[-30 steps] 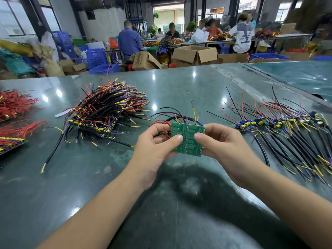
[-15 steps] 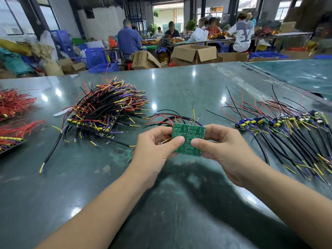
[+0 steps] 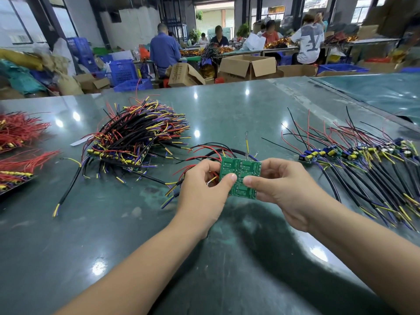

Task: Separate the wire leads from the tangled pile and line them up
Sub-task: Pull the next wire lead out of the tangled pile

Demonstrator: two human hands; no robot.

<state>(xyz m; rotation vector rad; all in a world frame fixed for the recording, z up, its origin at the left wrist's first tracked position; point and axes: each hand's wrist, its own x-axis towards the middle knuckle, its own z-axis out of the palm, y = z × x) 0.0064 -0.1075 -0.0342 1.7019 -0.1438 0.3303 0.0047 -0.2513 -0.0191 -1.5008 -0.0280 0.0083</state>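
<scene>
Taking the small green rectangular circuit board (image 3: 240,177) held above the middle of the glossy dark green table (image 3: 109,242) as the landmark: far to its left, at the table's edge, lie two loose bundles of thin red wires (image 3: 21,130). Nearer, still left of the board and a little beyond it, sits the tangled pile of black, red, yellow and purple wire leads (image 3: 134,138) with boards buried in it; one thick black lead (image 3: 68,185) trails from it toward the near left.

The left hand (image 3: 204,192) grips the board's left edge, thumb pressed on the face, the other fingers curled behind. Red, black and yellow leads (image 3: 211,153) soldered to the board arch off behind this hand. The right hand (image 3: 281,189) pinches the board's right side, thumb on the face beside the left thumb, fingers curled over the top edge.

To the right of the board, well apart from it, a row of separated small boards with black, red and yellow leads (image 3: 363,164) lies side by side on the table, the thick black leads running toward the near right.

Beyond the board, past the table's far edge, stand open brown cardboard boxes (image 3: 247,65) and seated people (image 3: 164,51) at other tables.
</scene>
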